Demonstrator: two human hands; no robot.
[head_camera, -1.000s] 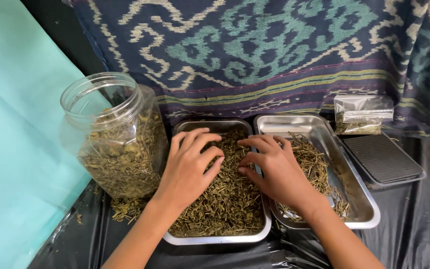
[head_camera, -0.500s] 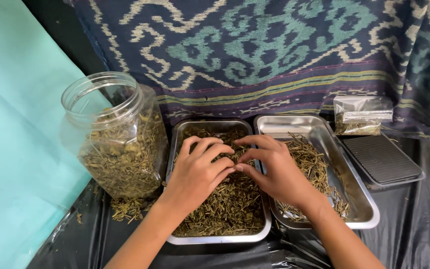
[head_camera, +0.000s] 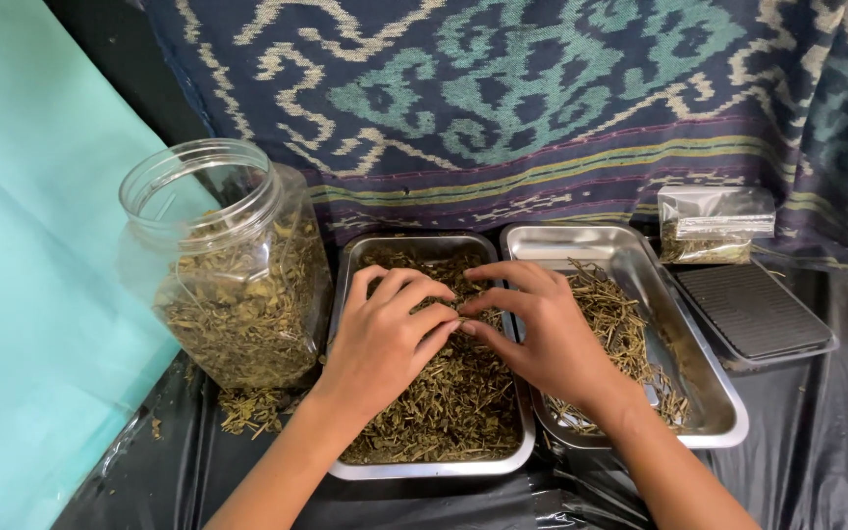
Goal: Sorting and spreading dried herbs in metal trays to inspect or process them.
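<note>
Head view, looking down: 2 steel trays sit side by side on black plastic sheeting (head_camera: 836,461). The left tray (head_camera: 424,469) is heaped with dried herb bits (head_camera: 444,402), and the right tray (head_camera: 718,422) holds only a thin scatter of pale stems (head_camera: 620,324). By that balance, the sorting looks early to midway, with most of the pile unpicked.

The left hand (head_camera: 385,339) rests on the pile, fingers curled loosely down into it; whether it pinches anything I cannot tell. The right hand (head_camera: 542,334) reaches over the shared rim, fingertips meeting the left's at the heap's middle, lightly closed, contents hidden. The herbs lie directly under both palms.

A clear jar (head_camera: 228,265) of the same dried material stands to the left, a small bag (head_camera: 714,228) and a dark ridged lid (head_camera: 753,312) to the right.
</note>
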